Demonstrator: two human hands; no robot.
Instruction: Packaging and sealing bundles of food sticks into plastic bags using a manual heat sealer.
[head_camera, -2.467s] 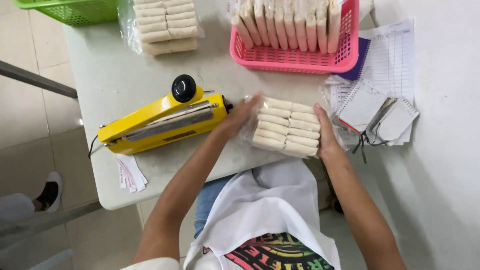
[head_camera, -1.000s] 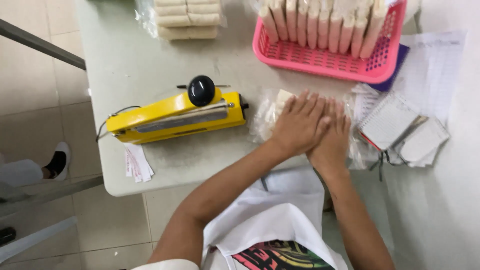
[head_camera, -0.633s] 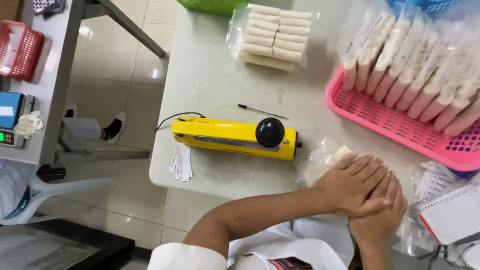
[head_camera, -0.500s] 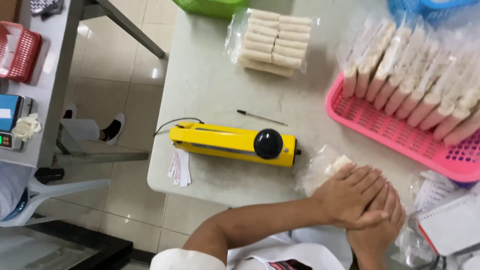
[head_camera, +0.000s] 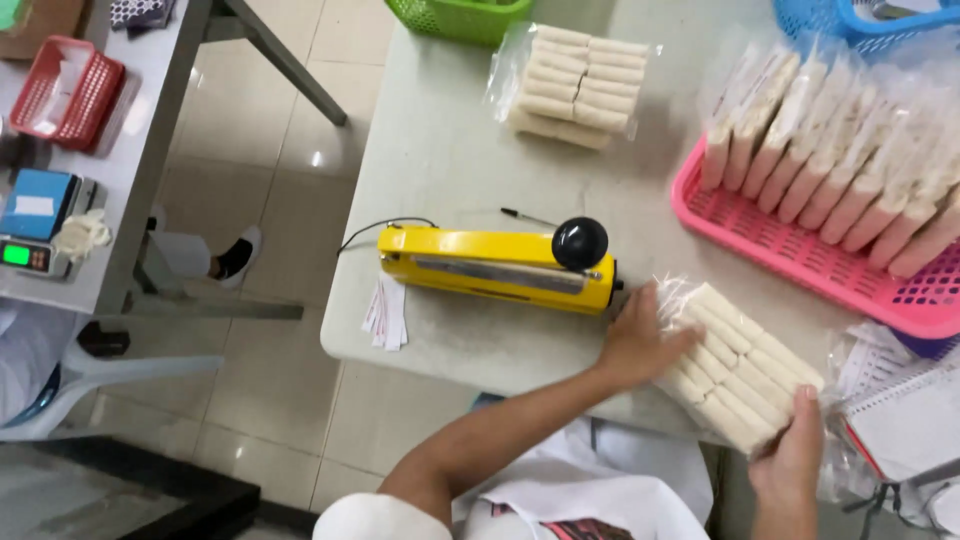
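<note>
Pale tabletop (head_camera: 450, 170) over tiled floor, with a second table (head_camera: 150, 150) off to the left carrying a red basket (head_camera: 70, 90) and a small scale (head_camera: 35, 225). Half a second ago, both hands stacked flat on top of the bag, pressing it down; now parted and gripping it from opposite ends. Left hand (head_camera: 640, 345) curled over the near-left end of the bag of pale sticks (head_camera: 735, 365), beside the knob end of the yellow sealer (head_camera: 500, 268); right hand (head_camera: 795, 455) cupped under the lower right corner, fingers closed on the plastic. Bag now fully uncovered, rows of sticks showing, tilted on a diagonal at the front edge of the tabletop and seemingly lifted a little off it, though hard to tell for sure. Judging by that, pressing-out finished and the bag taken up for handling, open mouth toward the sealer. Sealer unmoved, cord trailing left, paper slips (head_camera: 385, 315) at its left end, pen (head_camera: 525, 217) behind. Farther back, another filled bag (head_camera: 575, 85) lying flat, a green basket (head_camera: 460, 15) at the far edge, and a pink basket (head_camera: 800, 255) packed with upright bags at right. Notebook (head_camera: 900, 420) just past the right hand.
</note>
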